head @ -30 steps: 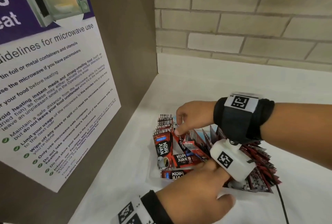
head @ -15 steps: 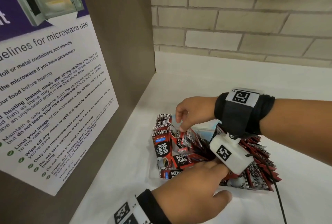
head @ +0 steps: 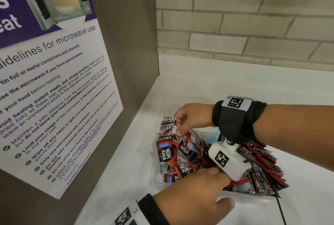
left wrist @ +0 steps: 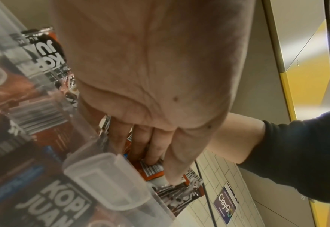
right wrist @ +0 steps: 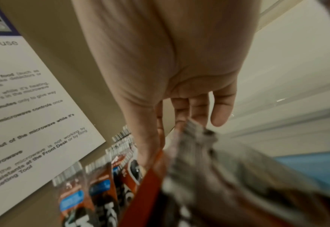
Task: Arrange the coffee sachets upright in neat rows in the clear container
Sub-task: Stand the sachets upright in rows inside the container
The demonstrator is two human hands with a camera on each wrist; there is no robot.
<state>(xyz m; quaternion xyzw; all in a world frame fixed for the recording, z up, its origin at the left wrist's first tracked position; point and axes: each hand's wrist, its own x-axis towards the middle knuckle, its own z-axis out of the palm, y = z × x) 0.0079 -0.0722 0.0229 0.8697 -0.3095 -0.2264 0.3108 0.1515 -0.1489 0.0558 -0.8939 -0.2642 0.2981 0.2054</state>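
- Two bare hands work over one clear plastic container (head: 265, 195) packed with red-and-black foil coffee sachets (head: 182, 150), which sits on the white countertop (head: 226, 87) near the corner by the brown side panel (head: 126, 44).
- The right hand (head: 191, 118) reaches in from the right, wrist bent down, at the far left end of the container; its thumb and curled fingers pinch the silvery top edge of one tilted coffee sachet (head: 175, 129) beside a row of sachets standing upright.
- From the right wrist, that pinched edge looks blurred just under the fingertips (right wrist: 179, 121).
- The left hand (head: 191, 201) comes in from the near side, palm down, thumb spread out along the near wall of the container.
- From the left wrist, its fingers (left wrist: 154, 147) bend down and press onto loose sachets inside; I cannot tell whether they grip one.
- Many more sachets lean fanned out at the container's right end.
- A white-and-purple microwave guidelines poster (head: 54, 80) hangs on the side panel, with a pale brick wall (head: 244, 17) behind.
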